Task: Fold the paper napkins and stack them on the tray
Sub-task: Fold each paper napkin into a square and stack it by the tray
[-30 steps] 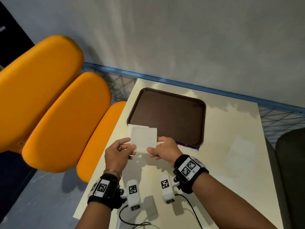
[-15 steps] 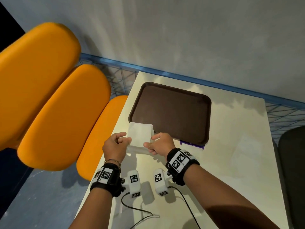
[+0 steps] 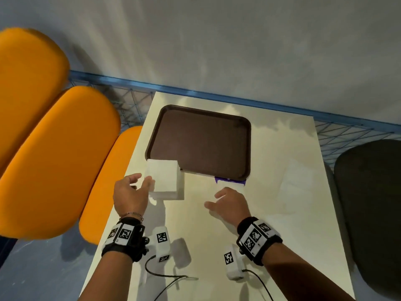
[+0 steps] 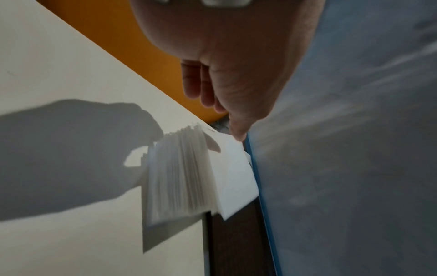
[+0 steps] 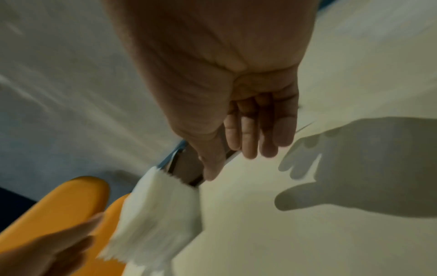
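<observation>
A stack of white paper napkins (image 3: 166, 181) sits on the table against the near left corner of the brown tray (image 3: 201, 144). Nothing lies on the tray. A folded napkin (image 4: 234, 177) lies on top of the stack, slightly offset. My left hand (image 3: 142, 180) is at the stack's near left corner, its thumb (image 4: 238, 136) touching the top napkin and its other fingers loosely curled. My right hand (image 3: 214, 199) hovers over bare table to the right of the stack, fingers spread and holding nothing. The stack (image 5: 160, 214) looks blurred in the right wrist view.
The cream table (image 3: 282, 192) stands against a grey wall with a blue wire rail (image 3: 217, 97) behind it. Orange seats (image 3: 54, 159) crowd the left edge and a dark chair (image 3: 368, 203) the right. A purple strip (image 3: 230, 181) shows under the tray's near edge.
Both hands held a napkin between them by the tray's near edge. It now lies on the stack. My right hand has let go and moved right. My left hand stays at the stack.
</observation>
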